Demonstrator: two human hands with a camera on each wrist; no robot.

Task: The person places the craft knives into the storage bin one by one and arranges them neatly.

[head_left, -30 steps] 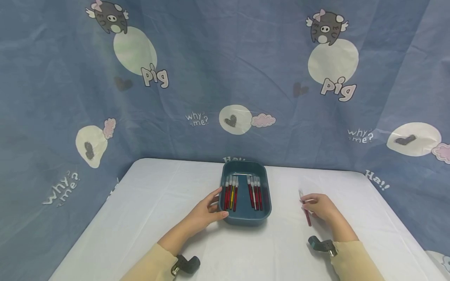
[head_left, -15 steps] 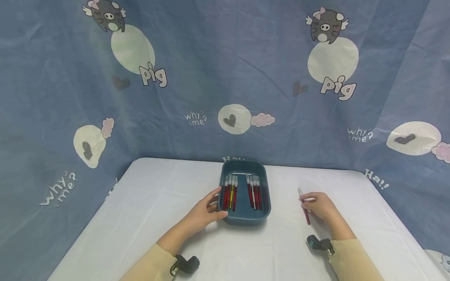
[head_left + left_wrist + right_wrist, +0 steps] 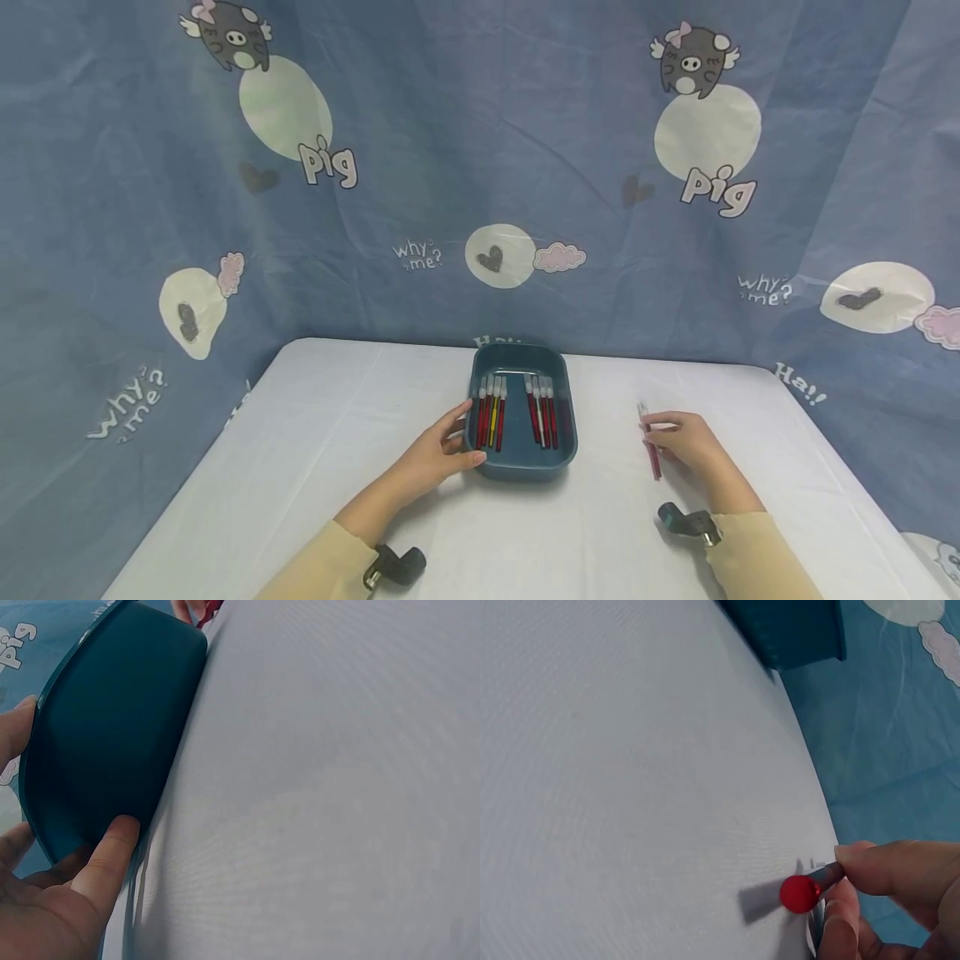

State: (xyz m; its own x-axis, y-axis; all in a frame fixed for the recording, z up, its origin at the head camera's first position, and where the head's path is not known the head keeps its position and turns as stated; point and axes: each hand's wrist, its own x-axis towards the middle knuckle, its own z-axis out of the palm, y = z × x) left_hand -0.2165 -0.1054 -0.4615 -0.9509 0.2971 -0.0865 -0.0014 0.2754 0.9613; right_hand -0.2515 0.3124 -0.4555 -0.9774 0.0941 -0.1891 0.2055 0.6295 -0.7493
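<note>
In the head view, a dark teal plastic tray [image 3: 517,463] stands on the table. Two groups of slim pens lie in it: the left group [image 3: 492,417] is mostly red with one yellow, the right group [image 3: 543,417] red with one white. My left hand [image 3: 438,450] rests against the tray's left side and near corner, thumb [image 3: 109,859] along the outer wall. To the right of the tray, my right hand [image 3: 678,435] pinches a red pen [image 3: 652,460] with a pale cap between thumb and fingers. Its round red end [image 3: 800,894] faces the right wrist camera.
A white cloth [image 3: 360,392] covers the table. Behind it hangs a blue curtain [image 3: 420,167] printed with cartoon pigs. Dark wrist mounts [image 3: 401,565] sit at both sleeves, close over the cloth.
The view shifts very slightly with the head. Both hands stay in place, the left against the tray and the right pinching the pen; the pen's lean varies only a little.
</note>
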